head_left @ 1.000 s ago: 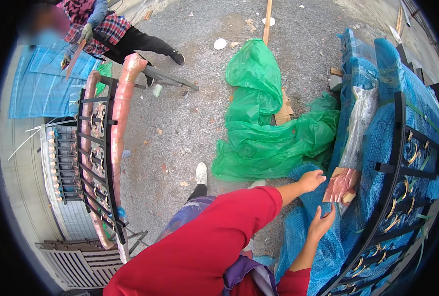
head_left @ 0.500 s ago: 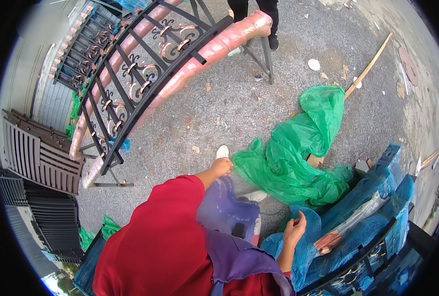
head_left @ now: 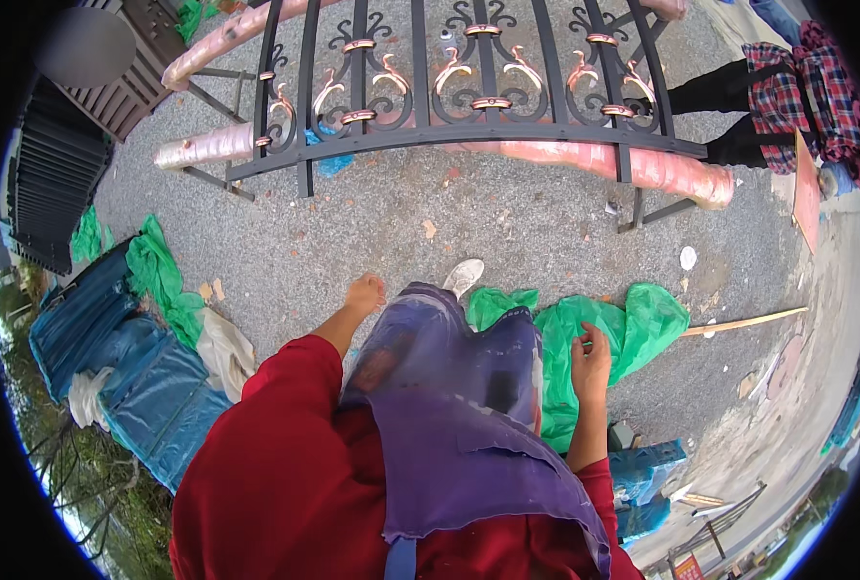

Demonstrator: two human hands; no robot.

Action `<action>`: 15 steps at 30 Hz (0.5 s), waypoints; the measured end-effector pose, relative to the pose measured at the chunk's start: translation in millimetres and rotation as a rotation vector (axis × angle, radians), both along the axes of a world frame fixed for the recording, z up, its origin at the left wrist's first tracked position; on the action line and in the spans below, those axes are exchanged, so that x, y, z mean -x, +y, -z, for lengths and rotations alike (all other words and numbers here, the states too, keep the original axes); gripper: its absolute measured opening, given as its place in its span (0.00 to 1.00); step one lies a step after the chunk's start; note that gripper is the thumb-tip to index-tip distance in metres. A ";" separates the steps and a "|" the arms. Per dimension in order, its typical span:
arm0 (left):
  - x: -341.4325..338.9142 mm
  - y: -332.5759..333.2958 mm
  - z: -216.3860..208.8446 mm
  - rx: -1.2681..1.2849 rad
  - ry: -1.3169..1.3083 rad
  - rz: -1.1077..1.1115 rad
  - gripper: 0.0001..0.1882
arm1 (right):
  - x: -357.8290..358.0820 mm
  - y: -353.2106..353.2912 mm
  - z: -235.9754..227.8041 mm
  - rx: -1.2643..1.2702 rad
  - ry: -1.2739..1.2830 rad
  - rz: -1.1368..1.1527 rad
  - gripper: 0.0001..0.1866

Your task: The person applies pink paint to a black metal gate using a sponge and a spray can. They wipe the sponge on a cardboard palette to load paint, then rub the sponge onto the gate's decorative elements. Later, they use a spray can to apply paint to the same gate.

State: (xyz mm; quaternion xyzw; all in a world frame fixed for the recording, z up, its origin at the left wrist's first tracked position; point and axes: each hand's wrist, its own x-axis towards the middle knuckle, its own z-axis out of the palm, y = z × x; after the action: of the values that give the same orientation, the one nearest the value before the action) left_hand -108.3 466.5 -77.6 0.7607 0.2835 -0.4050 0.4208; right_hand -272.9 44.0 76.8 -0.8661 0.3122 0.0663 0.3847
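My left hand hangs beside the purple apron, its fingers loosely bent and nothing visible in them. On the other side, my right hand is raised in front of the green plastic sheet, with fingers apart and nothing held. Ahead of me a black metal railing panel with scrolls and copper-coloured bands rests across long padded beams wrapped in pink and clear film. Both hands are apart from the railing.
At the far right stands a person in a plaid top. Blue-wrapped bundles lie at the left, with more blue wrapping at the lower right. A wooden stick sticks out past the green sheet. Dark slatted panels stand at left.
My view has swung right and toward the railing, which now spans the top. My white shoe points forward between my hands. The bubble-wrapped bundle at right has mostly left view; a plaid-clothed person shows.
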 end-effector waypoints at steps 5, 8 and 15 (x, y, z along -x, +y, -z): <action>115.0 89.3 5.4 -0.179 -0.107 0.086 0.15 | -62.8 3.5 17.2 -0.113 0.091 -0.329 0.19; 148.1 75.3 -8.5 -0.238 -0.161 0.030 0.16 | -90.0 -0.1 39.4 -0.164 0.063 -0.446 0.19; 206.9 -0.1 -75.4 -0.247 0.011 -0.494 0.15 | -181.0 -47.1 57.6 -0.110 -0.007 -0.502 0.15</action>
State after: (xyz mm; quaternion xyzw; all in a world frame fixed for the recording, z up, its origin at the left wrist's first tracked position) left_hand -315.3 466.4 -2.2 0.7118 0.5098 -0.2564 0.4095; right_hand -91.8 -3.1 19.2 -0.8945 0.0820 0.1737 0.4038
